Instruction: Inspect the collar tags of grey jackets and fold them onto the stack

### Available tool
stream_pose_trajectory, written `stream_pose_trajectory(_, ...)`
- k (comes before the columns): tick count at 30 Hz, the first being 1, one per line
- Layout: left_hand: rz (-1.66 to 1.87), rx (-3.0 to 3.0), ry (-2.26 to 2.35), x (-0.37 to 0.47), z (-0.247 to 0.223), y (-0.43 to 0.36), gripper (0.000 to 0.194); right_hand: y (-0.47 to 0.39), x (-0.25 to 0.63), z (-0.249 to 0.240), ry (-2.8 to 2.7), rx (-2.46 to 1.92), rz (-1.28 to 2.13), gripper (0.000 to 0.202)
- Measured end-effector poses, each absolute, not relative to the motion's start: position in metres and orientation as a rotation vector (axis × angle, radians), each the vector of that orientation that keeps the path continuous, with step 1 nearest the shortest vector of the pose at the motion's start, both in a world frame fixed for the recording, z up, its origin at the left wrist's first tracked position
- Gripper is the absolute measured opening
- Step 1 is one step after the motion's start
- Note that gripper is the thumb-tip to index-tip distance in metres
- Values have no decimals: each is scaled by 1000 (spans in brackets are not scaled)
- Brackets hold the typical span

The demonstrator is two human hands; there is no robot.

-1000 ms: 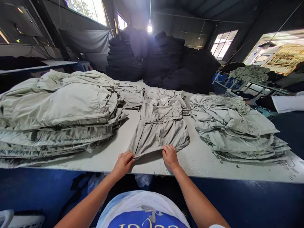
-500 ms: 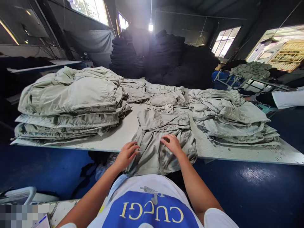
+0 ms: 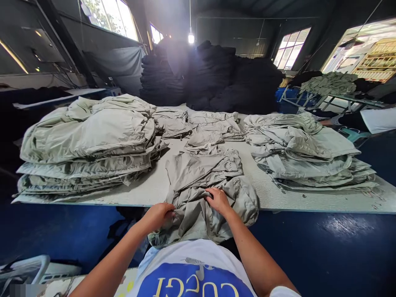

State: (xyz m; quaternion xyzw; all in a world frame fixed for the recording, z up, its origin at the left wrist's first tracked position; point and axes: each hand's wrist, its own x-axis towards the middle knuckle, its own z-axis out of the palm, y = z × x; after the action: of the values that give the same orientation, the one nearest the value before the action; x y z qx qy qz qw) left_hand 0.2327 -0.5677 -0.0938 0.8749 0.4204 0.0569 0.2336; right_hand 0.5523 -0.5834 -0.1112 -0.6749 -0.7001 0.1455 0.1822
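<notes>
A crumpled light-grey garment [image 3: 204, 169] with gathered seams lies in front of me, its near part hanging over the table edge against my shirt. My left hand [image 3: 158, 216] has its fingers curled round the garment's left side. Near the garment's middle, my right hand [image 3: 219, 201] pinches a fold of cloth between thumb and fingers. The fingertips of both hands are partly hidden in the fabric. Just beyond the garment lie smaller folded grey pieces [image 3: 213, 121].
On the white table [image 3: 139, 189], a tall stack of grey garments [image 3: 89, 132] stands left and another stack [image 3: 303, 148] right. Dark cloth piles [image 3: 213, 78] rise behind. At far right another person's sleeve [image 3: 379, 120] reaches toward the right stack. A white plastic basket [image 3: 43, 268] sits lower left.
Both hands have closed on the garment's cloth and moved slightly down and left. The garment has shifted toward me, its left side spread lower. The view has tilted slightly.
</notes>
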Motion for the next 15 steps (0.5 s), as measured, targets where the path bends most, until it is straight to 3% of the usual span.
stream_pose_trajectory(3,169,2453,1105,236,-76,-570,37,-596,544,-104,-2044,-1828,566,36)
stream_pose_trajectory(6,559,2530,1136,253,-71,-563,29,-608,540,-90,-2123,-1732,751,33)
stream_pose_trajectory(9,751,2578,1266,273,-87,-550,35,-609,538,-74,-2105,-1620,878,23)
stream_pose_trajectory(12,720,2587,1334,284,-112,-539,39,-595,541,-60,-1915,-1723,629,25)
stream_pose_trajectory(15,741,2567,1290,283,-131,-536,37,-566,552,-53,-1740,-1994,247,46)
